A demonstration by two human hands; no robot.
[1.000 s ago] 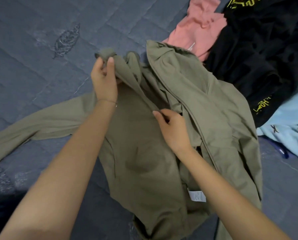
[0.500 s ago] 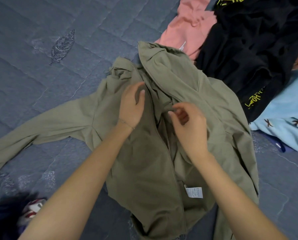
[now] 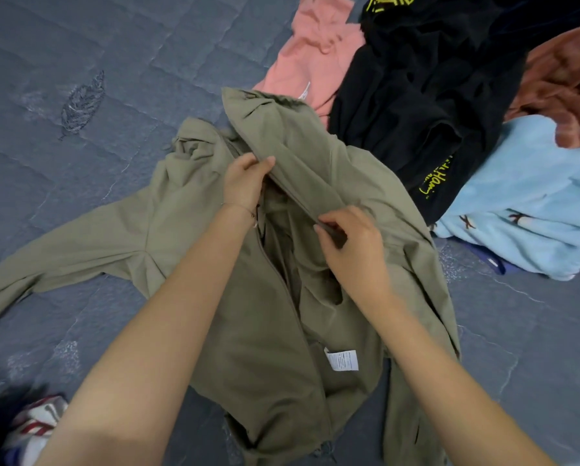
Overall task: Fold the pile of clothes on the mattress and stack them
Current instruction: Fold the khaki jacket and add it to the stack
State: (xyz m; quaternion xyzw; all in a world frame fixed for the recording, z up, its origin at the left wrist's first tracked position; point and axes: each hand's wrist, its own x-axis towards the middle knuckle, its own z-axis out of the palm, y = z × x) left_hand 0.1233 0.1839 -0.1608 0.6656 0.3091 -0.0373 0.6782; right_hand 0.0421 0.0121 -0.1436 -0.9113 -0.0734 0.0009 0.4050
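An olive-green zip jacket point(image 3: 255, 348) lies rumpled on the blue-grey quilted mattress point(image 3: 80, 45), one sleeve stretched out to the left. My left hand point(image 3: 244, 183) pinches the upper part of the jacket's right front edge. Lower on the same zipper edge, my right hand point(image 3: 352, 243) pinches the fabric between thumb and fingers. A white care label point(image 3: 342, 360) shows on the jacket's inside. The unfolded pile lies at the upper right: a pink garment point(image 3: 312, 48), a black one with yellow lettering point(image 3: 426, 92), a light blue one point(image 3: 530, 200) and a rust-brown one point(image 3: 564, 82).
A red, white and dark piece of cloth point(image 3: 36, 425) lies at the lower left corner. A dark blue object point(image 3: 493, 264) peeks out under the light blue garment. Bare mattress spreads over the upper left and the lower right.
My left hand let go of the bunched collar at the upper left and moved right onto the front edge. My right hand shifted right along that edge. The view drifted toward the pile.
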